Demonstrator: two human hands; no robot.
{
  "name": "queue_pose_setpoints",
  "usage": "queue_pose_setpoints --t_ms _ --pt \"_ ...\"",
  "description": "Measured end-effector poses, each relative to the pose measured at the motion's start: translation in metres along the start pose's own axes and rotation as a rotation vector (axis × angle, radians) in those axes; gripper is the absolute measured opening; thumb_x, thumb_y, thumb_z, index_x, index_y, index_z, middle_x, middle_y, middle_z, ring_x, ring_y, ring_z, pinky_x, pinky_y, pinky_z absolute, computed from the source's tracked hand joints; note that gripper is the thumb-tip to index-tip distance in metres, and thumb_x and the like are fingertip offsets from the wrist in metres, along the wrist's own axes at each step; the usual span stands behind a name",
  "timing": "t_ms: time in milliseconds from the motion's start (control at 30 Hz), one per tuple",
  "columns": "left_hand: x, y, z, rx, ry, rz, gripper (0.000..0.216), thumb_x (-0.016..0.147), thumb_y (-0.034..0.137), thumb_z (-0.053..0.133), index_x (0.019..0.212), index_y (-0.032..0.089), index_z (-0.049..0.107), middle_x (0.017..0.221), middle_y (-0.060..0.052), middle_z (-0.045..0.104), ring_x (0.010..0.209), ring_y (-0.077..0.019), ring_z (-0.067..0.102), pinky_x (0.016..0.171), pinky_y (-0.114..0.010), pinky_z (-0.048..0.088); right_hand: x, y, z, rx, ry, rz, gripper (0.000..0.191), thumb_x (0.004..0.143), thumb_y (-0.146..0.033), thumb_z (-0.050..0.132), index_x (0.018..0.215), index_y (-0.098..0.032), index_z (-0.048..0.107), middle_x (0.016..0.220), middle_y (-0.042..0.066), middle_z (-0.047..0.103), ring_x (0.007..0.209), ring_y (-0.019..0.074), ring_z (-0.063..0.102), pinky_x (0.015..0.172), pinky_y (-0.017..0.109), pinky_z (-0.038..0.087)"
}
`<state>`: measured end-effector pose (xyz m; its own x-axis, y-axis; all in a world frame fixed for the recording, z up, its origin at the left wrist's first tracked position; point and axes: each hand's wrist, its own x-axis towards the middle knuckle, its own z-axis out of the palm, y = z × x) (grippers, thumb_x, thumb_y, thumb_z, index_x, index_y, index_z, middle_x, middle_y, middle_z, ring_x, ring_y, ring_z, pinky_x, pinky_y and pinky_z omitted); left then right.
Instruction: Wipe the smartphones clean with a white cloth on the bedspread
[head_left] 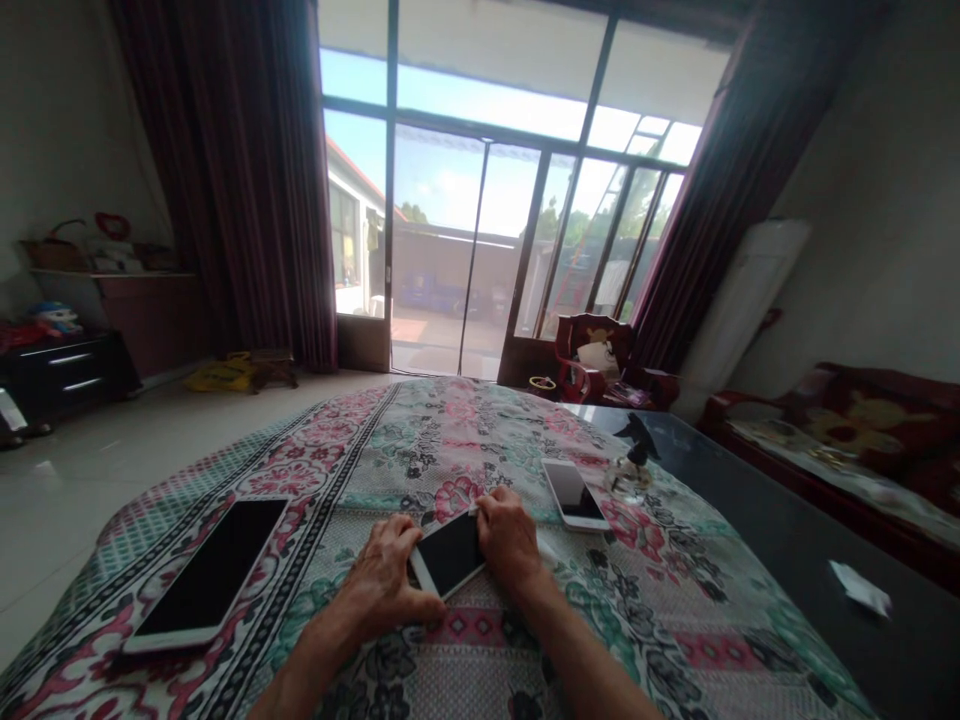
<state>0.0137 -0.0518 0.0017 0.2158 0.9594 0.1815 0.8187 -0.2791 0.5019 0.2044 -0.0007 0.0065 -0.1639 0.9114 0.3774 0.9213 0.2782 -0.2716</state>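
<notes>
Bare forearms (311,655) (581,635); hands (384,575) (512,535) grip smooth, rectangular phone (451,556).

a floral cloth (450,430) bears a large phone (212,575), a smaller phone (575,495), a glass vessel (630,482).

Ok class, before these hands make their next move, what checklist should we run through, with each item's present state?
1. Left hand on the middle smartphone: ok, gripping its left end.
2. Right hand on that phone: ok, at its right end.
3. Middle phone switched off: cannot tell; its screen is dark, but that alone doesn't settle it.
4. Larger smartphone clear of the hands: ok, lying to the left on the floral tablecloth.
5. White smartphone clear of the hands: ok, lying to the right.
6. Middle phone's underside undamaged: cannot tell, hidden.
</notes>
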Motion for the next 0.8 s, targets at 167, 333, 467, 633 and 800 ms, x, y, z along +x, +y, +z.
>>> queue_pose_setpoints --t_ms 167,333,467,633,800 --pt "0.002 -0.005 0.008 -0.055 0.040 0.030 0.059 0.042 0.037 0.082 0.095 0.019 0.065 0.107 -0.006 0.057 0.101 -0.0289 0.051 0.087 -0.035 0.044 -0.009 -0.026 0.010 0.026 -0.027 -0.158 0.021 0.088 -0.018 0.048 0.087 -0.022 0.069 0.093 0.006 0.061 0.090 0.0193 0.054 0.080 0.028 0.039" --pt "0.002 -0.013 0.002 -0.110 -0.002 0.085 0.059 0.044 0.036 0.082 0.099 0.022 0.065 0.112 -0.006 0.057 0.106 -0.0291 0.051 0.091 -0.036 0.043 -0.014 -0.028 0.006 0.118 -0.058 -0.221 0.021 0.089 -0.019 0.048 0.090 -0.024 0.069 0.092 0.004 0.062 0.089 0.0172 0.055 0.080 0.026 0.039" --pt "0.001 -0.020 -0.009 -0.149 -0.031 0.114 0.048 0.052 0.029 0.079 0.097 0.020 0.066 0.115 -0.006 0.058 0.110 -0.0270 0.051 0.095 -0.034 0.042 -0.007 -0.001 -0.001 0.111 -0.001 -0.066 0.021 0.088 -0.016 0.048 0.090 -0.022 0.068 0.092 0.005 0.062 0.090 0.0174 0.056 0.081 0.025 0.039" --pt "0.000 -0.021 -0.015 -0.196 -0.006 0.117 0.029 0.062 0.023 0.072 0.090 0.021 0.067 0.113 -0.005 0.060 0.108 -0.0240 0.053 0.096 -0.034 0.041 -0.002 0.014 -0.002 0.035 0.036 0.027 0.019 0.087 -0.016 0.049 0.086 -0.021 0.068 0.091 0.006 0.063 0.090 0.0196 0.056 0.077 0.026 0.039" --pt "0.001 -0.022 -0.011 -0.183 0.004 0.115 0.029 0.059 0.023 0.072 0.088 0.021 0.068 0.113 -0.005 0.060 0.108 -0.0251 0.054 0.095 -0.033 0.042 -0.006 -0.009 0.003 0.002 0.012 -0.072 0.020 0.088 -0.017 0.048 0.085 -0.022 0.067 0.091 0.005 0.063 0.089 0.0195 0.055 0.079 0.027 0.038"
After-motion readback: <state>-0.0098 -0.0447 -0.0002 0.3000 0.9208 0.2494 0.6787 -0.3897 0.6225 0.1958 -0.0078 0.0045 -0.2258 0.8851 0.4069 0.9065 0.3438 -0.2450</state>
